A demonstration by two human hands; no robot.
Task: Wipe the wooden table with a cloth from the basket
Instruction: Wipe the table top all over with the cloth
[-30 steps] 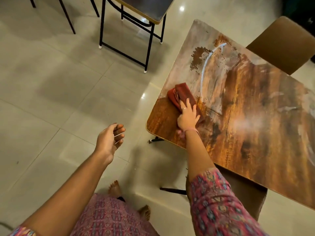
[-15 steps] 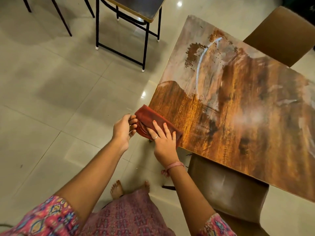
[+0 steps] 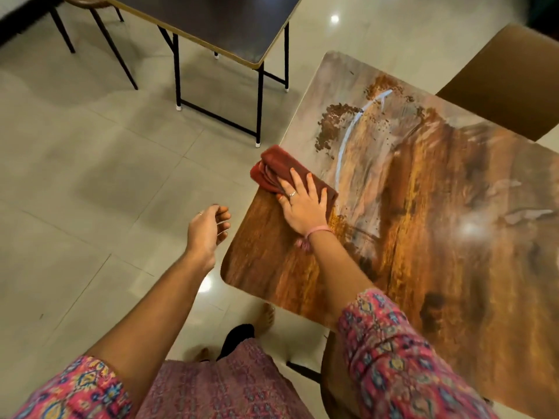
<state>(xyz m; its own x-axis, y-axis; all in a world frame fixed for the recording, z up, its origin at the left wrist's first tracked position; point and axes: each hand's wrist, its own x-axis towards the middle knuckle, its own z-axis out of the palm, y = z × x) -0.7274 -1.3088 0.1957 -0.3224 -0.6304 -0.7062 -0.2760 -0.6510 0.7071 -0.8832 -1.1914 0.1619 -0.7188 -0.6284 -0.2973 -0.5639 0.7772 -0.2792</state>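
A folded dark red cloth (image 3: 273, 167) lies on the left edge of the wooden table (image 3: 423, 225), partly hanging over that edge. My right hand (image 3: 302, 201) presses flat on the cloth with straight, spread fingers. My left hand (image 3: 208, 228) hangs in the air to the left of the table's near corner, fingers loosely curled, holding nothing. The tabletop shows a greyish dusty film at its far left and shiny brown wood nearer me. No basket is in view.
A dark folding table (image 3: 217, 22) with black metal legs stands on the tiled floor beyond the wooden table. A brown chair (image 3: 511, 86) sits at the far right, another chair (image 3: 335, 379) is tucked under the table's near edge. My bare feet (image 3: 266, 316) are below.
Half a second ago both hands held the cloth off the table's near corner. Now my left hand has let go, and my right hand has carried the cloth further up the left edge.
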